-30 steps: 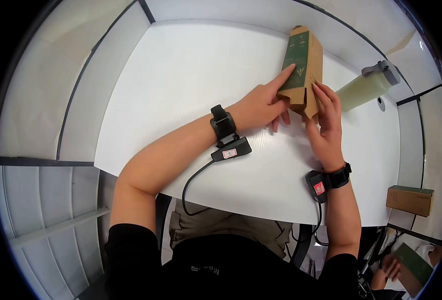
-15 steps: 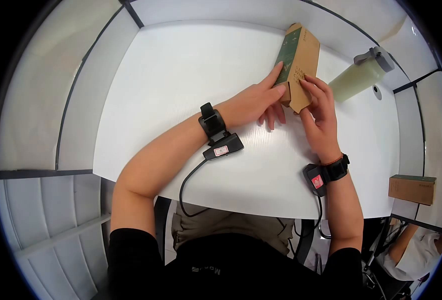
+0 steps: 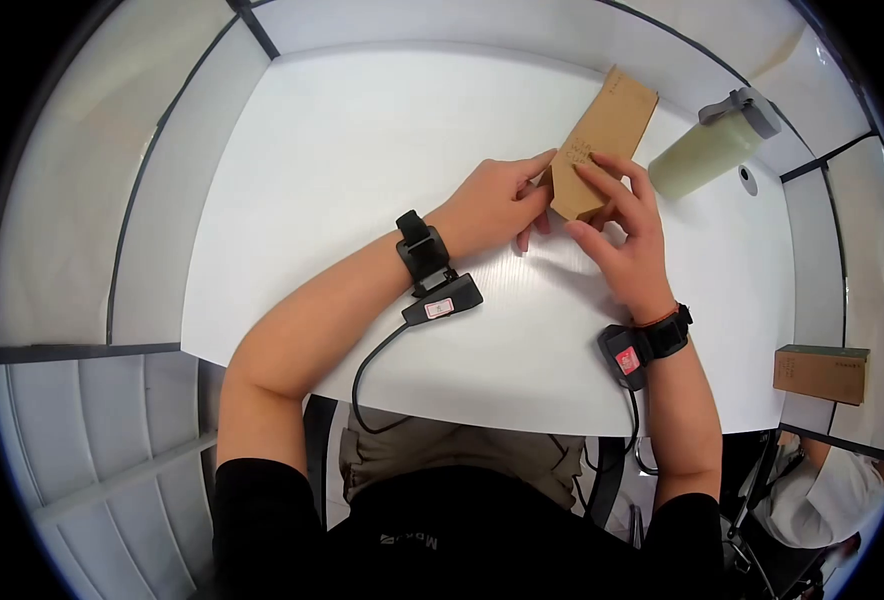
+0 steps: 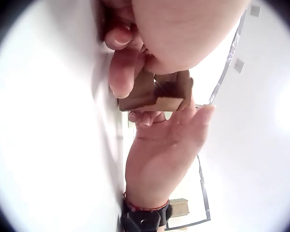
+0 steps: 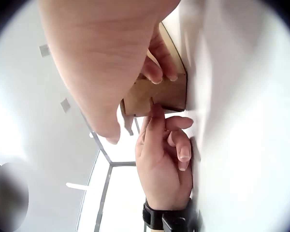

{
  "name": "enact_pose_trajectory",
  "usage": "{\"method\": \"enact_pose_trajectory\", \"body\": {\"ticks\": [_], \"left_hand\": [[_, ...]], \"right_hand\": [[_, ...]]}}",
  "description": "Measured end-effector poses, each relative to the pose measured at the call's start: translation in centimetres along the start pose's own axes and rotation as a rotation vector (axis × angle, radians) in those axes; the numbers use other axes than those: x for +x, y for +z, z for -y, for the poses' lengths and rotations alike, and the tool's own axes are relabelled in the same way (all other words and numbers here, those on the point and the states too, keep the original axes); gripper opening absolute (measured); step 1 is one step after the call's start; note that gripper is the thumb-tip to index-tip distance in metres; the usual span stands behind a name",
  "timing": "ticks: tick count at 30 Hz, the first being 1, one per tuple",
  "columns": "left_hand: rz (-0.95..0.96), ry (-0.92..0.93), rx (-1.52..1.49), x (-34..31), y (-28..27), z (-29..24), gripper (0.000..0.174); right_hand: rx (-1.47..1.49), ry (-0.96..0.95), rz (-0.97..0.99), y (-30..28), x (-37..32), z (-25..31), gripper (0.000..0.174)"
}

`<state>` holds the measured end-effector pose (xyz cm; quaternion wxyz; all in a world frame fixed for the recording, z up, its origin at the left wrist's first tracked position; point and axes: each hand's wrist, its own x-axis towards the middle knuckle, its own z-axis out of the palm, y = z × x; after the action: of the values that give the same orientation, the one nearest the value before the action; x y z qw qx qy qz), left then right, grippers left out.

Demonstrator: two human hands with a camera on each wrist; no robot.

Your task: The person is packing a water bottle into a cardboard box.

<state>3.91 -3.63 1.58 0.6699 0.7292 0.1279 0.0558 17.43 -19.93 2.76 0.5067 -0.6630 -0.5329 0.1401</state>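
On the white table [image 3: 362, 150], brown carton [image 3: 612, 115] lying flat, near end half hidden under right hand [image 3: 624, 238] curled round it, left hand [image 3: 487, 205] alongside, forefinger straight against the end flap, other fingers loosely bent

Head overhead; wrists close, sharing the box [image 3: 612, 125]

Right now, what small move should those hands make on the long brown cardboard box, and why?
Probably push the end flap in flush. The long brown cardboard box lies on the white table; the left hand touches its near end, the right hand rests on top, and that end looks partly open.
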Motion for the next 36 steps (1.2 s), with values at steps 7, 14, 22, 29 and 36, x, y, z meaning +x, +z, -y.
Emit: {"method": "enact_pose_trajectory", "body": {"ticks": [7, 14, 22, 29, 36], "left_hand": [[0.009, -0.015, -0.056, 0.0, 0.0, 0.1, 0.059], [-0.012, -0.019, -0.021, -0.1, 0.1, 0.4, 0.051], [-0.005, 0.005, 0.010, -0.2, 0.1, 0.3, 0.053], [0.019, -0.007, -0.024, -0.3, 0.0, 0.0, 0.062], [-0.033, 0.049, 0.062, -0.2, 0.3, 0.2, 0.069]], "right_hand": [[-0.161, -0.071, -0.077, 0.1, 0.2, -0.9, 0.041], [-0.218, -0.119, -0.103, 0.1, 0.3, -1.1, 0.042], [-0.194, -0.090, -0.117, 0.2, 0.3, -0.9, 0.039], [-0.174, -0.080, -0.111, 0.2, 0.3, -0.8, 0.039], [-0.192, -0.046, -0.026, 0.1, 0.3, -0.8, 0.060]]}}
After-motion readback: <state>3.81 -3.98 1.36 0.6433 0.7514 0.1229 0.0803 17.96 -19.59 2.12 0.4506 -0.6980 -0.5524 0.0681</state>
